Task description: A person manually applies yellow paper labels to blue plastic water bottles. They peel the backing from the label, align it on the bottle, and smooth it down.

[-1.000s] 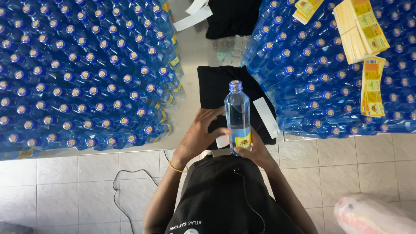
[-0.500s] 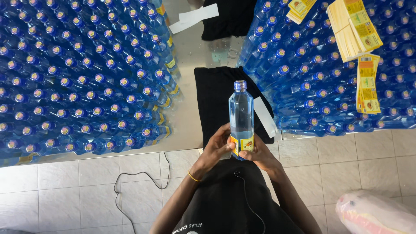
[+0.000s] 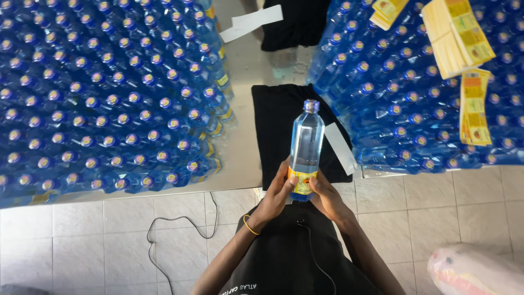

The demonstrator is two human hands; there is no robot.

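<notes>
Left block of bottles [image 3: 103, 93] sits tight on the table [image 3: 245, 147], caps up, some with yellow labels at the near edge. A cable [image 3: 180, 229] trails over the floor tiles below it.

Centre: we hold one clear bottle [image 3: 304, 145] upright over a black cloth [image 3: 278, 125], blue cap on top, yellow label [image 3: 303, 181] low on the body. White backing strip [image 3: 339, 147] lies on the cloth just beside it.

Risks as we judge them:
- label goes on skewed or creased if thumbs press unevenly; both pads are right on it.
- bottle is gripped only at the base, so it could tip toward the right block.
- loose strip could stick to the bottle or a sleeve.

Left hand [image 3: 277, 191]: fingers curled round the lower left of the bottle, thumb on the label; closed on it, not wide. Yellow band [image 3: 250, 225] at the wrist.
Right hand [image 3: 325, 194]: wrapped round the lower right side likewise, thumb on the label edge.

Right: second block of bottles [image 3: 415, 93], with label sheets [image 3: 458, 33] stacked on the caps and one strip of labels [image 3: 476, 106] hanging down. Pink bag [image 3: 475, 270] at bottom right on the floor.
</notes>
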